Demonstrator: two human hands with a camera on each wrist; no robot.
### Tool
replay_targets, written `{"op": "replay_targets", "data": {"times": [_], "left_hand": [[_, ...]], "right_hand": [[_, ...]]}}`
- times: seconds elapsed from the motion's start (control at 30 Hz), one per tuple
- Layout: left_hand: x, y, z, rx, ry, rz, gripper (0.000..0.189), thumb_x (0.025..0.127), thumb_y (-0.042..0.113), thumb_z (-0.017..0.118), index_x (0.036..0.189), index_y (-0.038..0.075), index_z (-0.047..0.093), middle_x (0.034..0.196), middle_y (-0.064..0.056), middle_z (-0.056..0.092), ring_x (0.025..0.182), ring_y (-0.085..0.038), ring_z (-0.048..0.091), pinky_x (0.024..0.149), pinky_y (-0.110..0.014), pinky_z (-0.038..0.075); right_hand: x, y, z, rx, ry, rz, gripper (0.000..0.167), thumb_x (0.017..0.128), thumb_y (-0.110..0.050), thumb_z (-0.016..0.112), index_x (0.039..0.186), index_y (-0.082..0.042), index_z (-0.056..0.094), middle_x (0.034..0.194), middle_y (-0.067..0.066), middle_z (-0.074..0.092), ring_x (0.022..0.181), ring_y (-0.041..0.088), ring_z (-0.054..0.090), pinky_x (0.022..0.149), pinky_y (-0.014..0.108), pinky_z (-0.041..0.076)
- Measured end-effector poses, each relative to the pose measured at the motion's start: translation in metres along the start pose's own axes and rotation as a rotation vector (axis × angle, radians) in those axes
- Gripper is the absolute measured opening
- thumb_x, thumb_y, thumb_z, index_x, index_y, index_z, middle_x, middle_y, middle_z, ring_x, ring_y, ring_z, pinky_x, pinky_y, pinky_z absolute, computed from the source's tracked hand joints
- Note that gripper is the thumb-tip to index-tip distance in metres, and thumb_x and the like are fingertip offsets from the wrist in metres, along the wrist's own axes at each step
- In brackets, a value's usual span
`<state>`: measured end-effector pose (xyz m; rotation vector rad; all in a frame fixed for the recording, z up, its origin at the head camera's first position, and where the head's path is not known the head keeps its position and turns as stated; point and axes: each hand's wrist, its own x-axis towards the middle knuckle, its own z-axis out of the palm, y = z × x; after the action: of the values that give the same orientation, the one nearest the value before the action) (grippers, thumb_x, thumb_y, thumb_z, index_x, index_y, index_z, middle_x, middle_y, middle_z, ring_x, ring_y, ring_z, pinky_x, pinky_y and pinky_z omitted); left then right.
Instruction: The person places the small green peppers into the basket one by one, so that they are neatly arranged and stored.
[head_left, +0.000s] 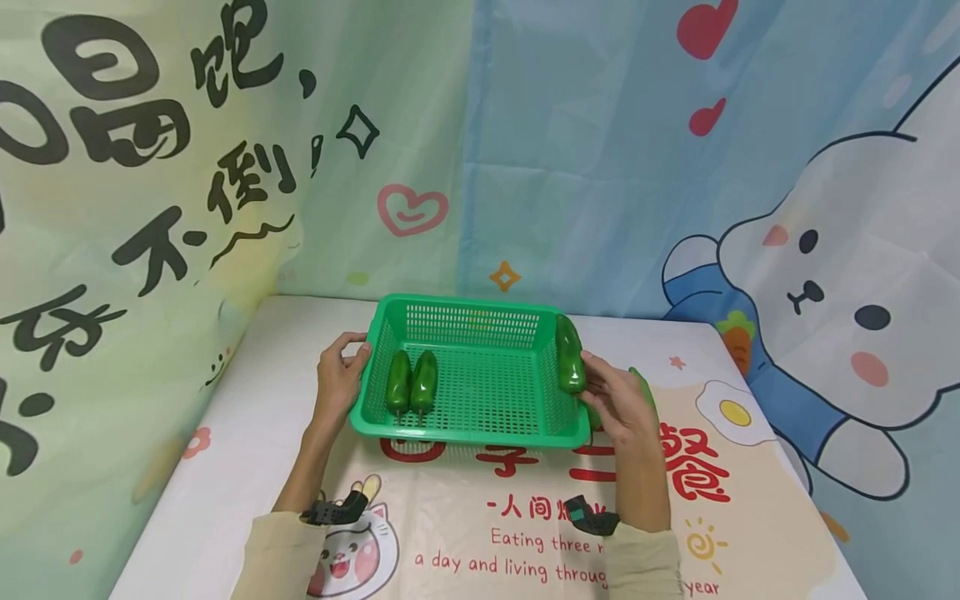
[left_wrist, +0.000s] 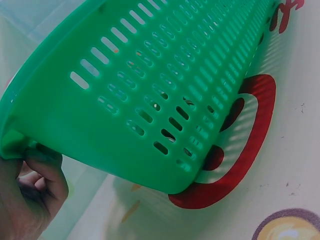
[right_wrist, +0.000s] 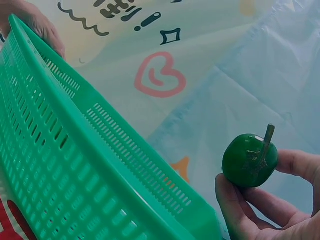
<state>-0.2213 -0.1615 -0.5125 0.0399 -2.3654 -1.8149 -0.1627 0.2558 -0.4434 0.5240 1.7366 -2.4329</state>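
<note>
My left hand (head_left: 343, 375) grips the left end of a green plastic basket (head_left: 465, 438), fingers curled under its rim in the left wrist view. Two glossy green peppers (head_left: 424, 382) lie side by side in the basket's left part, stems toward me. Between thumb and fingers, my right hand (head_left: 621, 400) pinches a third green pepper (head_left: 570, 358) at the basket's right rim. In the right wrist view this pepper (right_wrist: 245, 162) shows its stem end, beside the basket's wall (right_wrist: 115, 175). Another green thing (head_left: 645, 392) is mostly hidden behind my right hand.
The table wears a printed cloth (head_left: 465, 533) with red lettering and cartoon figures. Behind it hangs a cartoon curtain (head_left: 570, 167), meeting the table's back edge close behind the basket. A black band (head_left: 592, 517) is on each wrist.
</note>
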Motion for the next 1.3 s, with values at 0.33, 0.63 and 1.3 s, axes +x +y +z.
{"op": "replay_targets", "data": {"times": [0.33, 0.63, 1.3], "left_hand": [[-0.001, 0.002, 0.001, -0.014, -0.004, -0.007, 0.035, 0.115, 0.023, 0.057, 0.140, 0.001, 0.067, 0.095, -0.034, 0.079, 0.058, -0.004, 0.070, 0.056, -0.022, 0.057], [-0.002, 0.002, 0.000, -0.007, -0.006, -0.015, 0.036, 0.115, 0.025, 0.057, 0.141, 0.002, 0.066, 0.096, -0.033, 0.079, 0.060, -0.007, 0.071, 0.056, -0.022, 0.057], [0.000, 0.000, 0.001, -0.009, 0.001, -0.015, 0.034, 0.115, 0.024, 0.057, 0.140, 0.002, 0.067, 0.097, -0.033, 0.079, 0.060, -0.004, 0.070, 0.057, -0.022, 0.057]], "right_hand": [[0.001, 0.001, 0.014, 0.032, -0.001, 0.044, 0.014, 0.108, -0.025, 0.072, 0.099, -0.016, 0.079, 0.100, -0.002, 0.077, 0.099, 0.011, 0.072, 0.091, 0.025, 0.064], [0.002, 0.007, 0.023, 0.014, -0.008, 0.028, 0.013, 0.109, -0.021, 0.070, 0.101, -0.014, 0.078, 0.099, -0.002, 0.079, 0.099, 0.011, 0.073, 0.091, 0.025, 0.064], [0.005, 0.021, 0.043, -0.035, -0.061, -0.026, 0.020, 0.109, -0.016, 0.068, 0.122, -0.002, 0.074, 0.098, -0.002, 0.081, 0.097, 0.013, 0.076, 0.089, 0.026, 0.065]]}}
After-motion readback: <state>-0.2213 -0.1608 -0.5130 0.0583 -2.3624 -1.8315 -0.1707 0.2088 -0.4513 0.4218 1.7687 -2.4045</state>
